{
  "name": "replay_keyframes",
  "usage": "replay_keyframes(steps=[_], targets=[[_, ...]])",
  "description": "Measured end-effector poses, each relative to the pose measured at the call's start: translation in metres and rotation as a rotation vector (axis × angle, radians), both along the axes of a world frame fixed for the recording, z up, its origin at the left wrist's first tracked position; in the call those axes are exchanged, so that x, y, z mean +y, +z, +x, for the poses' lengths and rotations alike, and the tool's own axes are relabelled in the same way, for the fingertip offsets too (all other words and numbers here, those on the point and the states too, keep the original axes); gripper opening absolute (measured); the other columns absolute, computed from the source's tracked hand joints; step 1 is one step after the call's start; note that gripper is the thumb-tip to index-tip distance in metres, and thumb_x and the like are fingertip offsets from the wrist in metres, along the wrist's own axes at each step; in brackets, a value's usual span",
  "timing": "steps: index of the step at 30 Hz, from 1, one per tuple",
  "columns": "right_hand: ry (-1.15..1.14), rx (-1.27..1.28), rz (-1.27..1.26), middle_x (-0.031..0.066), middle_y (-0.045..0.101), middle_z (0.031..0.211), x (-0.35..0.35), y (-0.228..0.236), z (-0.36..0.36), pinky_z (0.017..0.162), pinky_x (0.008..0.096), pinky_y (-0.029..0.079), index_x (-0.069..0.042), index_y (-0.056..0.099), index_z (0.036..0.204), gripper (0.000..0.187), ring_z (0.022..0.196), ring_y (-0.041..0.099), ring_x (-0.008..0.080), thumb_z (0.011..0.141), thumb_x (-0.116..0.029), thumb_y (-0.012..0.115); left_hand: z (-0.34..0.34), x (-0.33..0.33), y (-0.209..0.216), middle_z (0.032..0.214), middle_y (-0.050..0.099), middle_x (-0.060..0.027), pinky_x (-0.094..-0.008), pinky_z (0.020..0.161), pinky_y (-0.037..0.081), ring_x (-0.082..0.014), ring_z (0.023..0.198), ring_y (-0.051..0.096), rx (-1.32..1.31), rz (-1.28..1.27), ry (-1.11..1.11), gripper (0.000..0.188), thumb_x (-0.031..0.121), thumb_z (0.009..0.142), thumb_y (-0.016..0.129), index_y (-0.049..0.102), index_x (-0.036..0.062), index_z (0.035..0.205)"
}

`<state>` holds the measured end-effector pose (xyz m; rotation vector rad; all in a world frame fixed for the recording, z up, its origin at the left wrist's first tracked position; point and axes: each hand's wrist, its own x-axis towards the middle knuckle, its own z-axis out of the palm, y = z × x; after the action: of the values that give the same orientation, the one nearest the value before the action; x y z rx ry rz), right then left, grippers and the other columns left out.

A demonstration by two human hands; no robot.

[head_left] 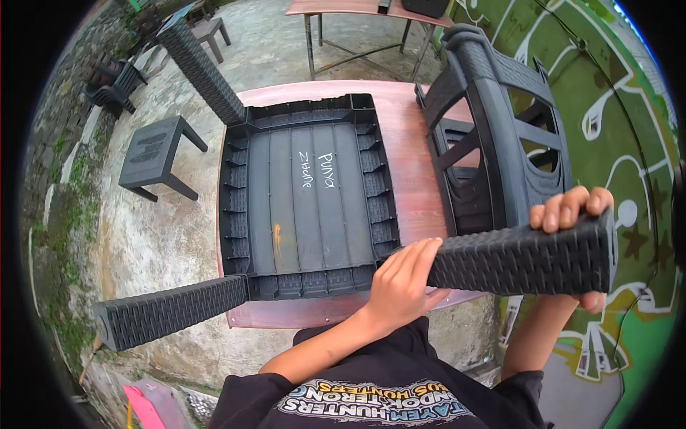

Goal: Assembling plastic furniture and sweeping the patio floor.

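A dark grey plastic tabletop (pixel 321 207) lies upside down, its ribbed underside facing up. Woven-pattern legs rise from three of its corners: a far left leg (pixel 204 71), a near left leg (pixel 175 311) and a near right leg (pixel 500 264). At the far right corner, a bare socket (pixel 361 102) shows. My left hand (pixel 409 280) is closed round the base of the near right leg, beside the corner. Around the outer end of that leg my right hand (pixel 572 209) is wrapped, fingers over the top and thumb underneath; its palm is hidden.
The tabletop rests on a pinkish wood-look table (pixel 418 179). To its right stands a dark plastic chair (pixel 500 136) by a painted wall (pixel 614 164). A small grey stool (pixel 153 154) is on the concrete floor at left; another table (pixel 364 8) stands behind.
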<state>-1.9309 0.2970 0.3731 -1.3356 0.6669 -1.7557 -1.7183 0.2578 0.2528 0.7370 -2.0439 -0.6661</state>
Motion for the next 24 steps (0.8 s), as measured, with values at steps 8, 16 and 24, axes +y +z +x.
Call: replay_keyframes(steps=[8,16,24], targets=[[-0.003,0.242,-0.154,0.0125,0.049,0.114,-0.054,0.054,0.009,0.099,0.0438,0.038,-0.002,0.03,0.14,0.102,0.111,0.049,0.0265,0.063,-0.047,0.08,-0.013,-0.064,0.018,0.116,0.06,-0.017,-0.0408,0.092,0.048,-0.0331,0.105,0.06,0.152,-0.054,0.027,0.086,0.015,0.051,0.086,0.05,-0.0013,0.127],[-0.356,0.162,-0.048,0.0216,0.051,0.127,-0.175,0.052,-0.015,0.105,0.0499,0.041,0.005,0.043,0.131,0.07,0.121,0.051,0.0335,0.074,-0.024,0.068,-0.082,-0.191,0.022,0.145,0.033,-0.0267,-0.0571,0.108,0.032,-0.0492,0.135,0.03,0.278,0.061,0.293,0.086,0.003,0.073,0.069,0.025,-0.0011,0.146],[-0.426,0.326,-0.099,0.021,0.058,0.115,-0.314,0.005,0.001,0.097,0.0423,0.047,0.006,0.045,0.129,0.061,0.105,0.06,0.0303,0.075,-0.019,0.063,-0.109,-0.309,-0.021,0.15,0.028,-0.0224,-0.0656,0.104,0.031,-0.0455,0.138,0.028,0.267,0.21,0.453,0.095,0.013,0.073,0.077,0.02,0.0053,0.149]])
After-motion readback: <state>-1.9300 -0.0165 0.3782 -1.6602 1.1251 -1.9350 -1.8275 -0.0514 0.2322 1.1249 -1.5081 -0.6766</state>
